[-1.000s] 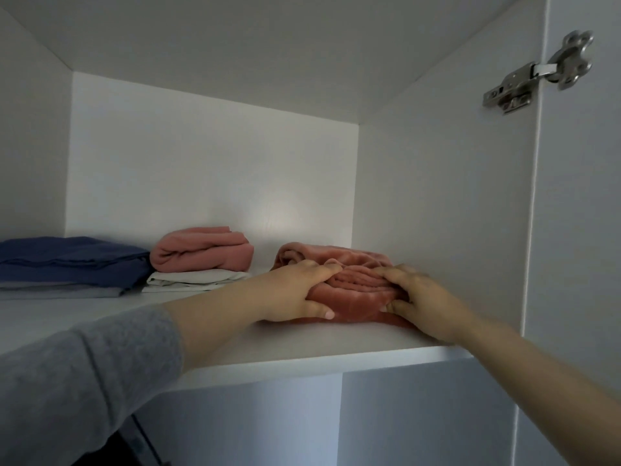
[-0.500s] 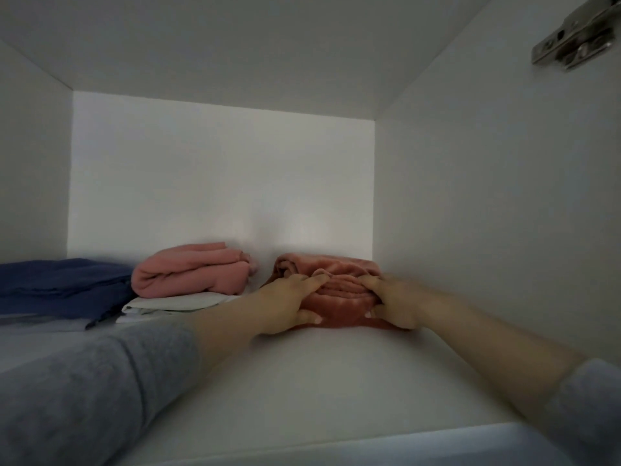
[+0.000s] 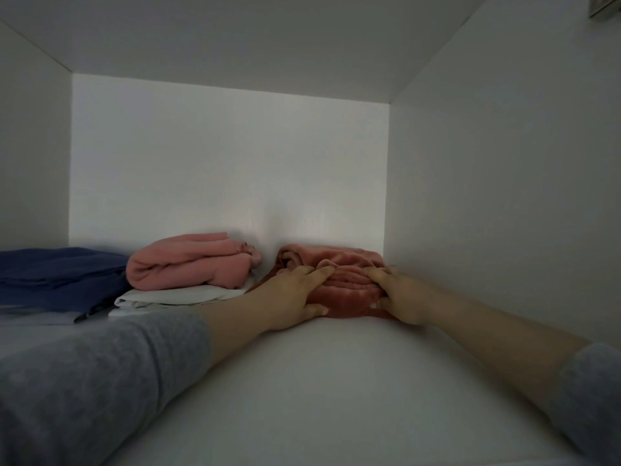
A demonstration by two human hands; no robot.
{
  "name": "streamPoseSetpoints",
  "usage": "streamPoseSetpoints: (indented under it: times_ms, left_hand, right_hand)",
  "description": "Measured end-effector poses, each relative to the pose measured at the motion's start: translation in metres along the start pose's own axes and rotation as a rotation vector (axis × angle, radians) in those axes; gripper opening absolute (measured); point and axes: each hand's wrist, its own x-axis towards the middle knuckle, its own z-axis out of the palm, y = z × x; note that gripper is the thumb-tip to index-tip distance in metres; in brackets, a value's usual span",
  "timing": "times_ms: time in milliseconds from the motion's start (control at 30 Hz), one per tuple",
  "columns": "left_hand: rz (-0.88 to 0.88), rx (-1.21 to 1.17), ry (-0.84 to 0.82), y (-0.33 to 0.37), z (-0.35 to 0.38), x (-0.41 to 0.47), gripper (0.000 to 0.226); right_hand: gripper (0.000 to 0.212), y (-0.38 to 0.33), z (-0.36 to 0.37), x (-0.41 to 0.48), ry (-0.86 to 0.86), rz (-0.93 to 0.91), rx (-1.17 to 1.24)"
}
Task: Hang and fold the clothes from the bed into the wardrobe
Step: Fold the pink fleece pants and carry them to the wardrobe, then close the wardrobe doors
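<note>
A folded dusty-red plush garment (image 3: 339, 264) lies deep on the white wardrobe shelf (image 3: 336, 381), in the back right corner. My left hand (image 3: 295, 295) grips its left front, fingers over the top and thumb against the front. On the other side, my right hand (image 3: 400, 294) holds its right front the same way. The garment's lower front is hidden behind both hands.
Left of it a folded pink garment (image 3: 191, 264) rests on a folded white one (image 3: 181, 295). Further left lies a blue stack (image 3: 57, 277). The wardrobe's right wall (image 3: 504, 213) runs close beside the red garment. A metal hinge (image 3: 605, 6) shows top right.
Both hands have pushed the red garment from the shelf's front edge back to the rear wall. My view has moved forward into the shelf compartment.
</note>
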Motion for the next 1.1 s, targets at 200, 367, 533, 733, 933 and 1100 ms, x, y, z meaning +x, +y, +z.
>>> streamPoseSetpoints:
  times_ms: [200,367,533,733,933,1100]
  left_hand:
    - [-0.009,0.083,0.058,0.005,0.005,-0.001,0.078]
    - [-0.008,0.152,0.126,0.009,0.002,-0.005,0.079]
    - [-0.011,0.083,0.168,0.017,-0.008,-0.018,0.077]
    - [-0.028,-0.253,0.353,0.043,-0.048,-0.048,0.052]
    - [-0.147,-0.572,0.484,0.074,-0.088,-0.099,0.047]
    - [-0.199,-1.072,0.689,0.101,-0.099,-0.165,0.027]
  right_hand:
    - [0.068,0.004,0.005,0.001,0.018,0.023,0.013]
    - [0.073,0.000,0.008,-0.006,0.069,0.068,0.006]
    - [0.076,-0.011,-0.009,-0.019,0.123,0.110,-0.089]
    - [0.063,-0.046,-0.030,-0.054,0.356,0.099,0.053]
    - [0.039,-0.105,-0.047,-0.111,0.630,0.084,0.373]
    - [0.023,-0.155,-0.045,-0.178,0.843,0.054,0.721]
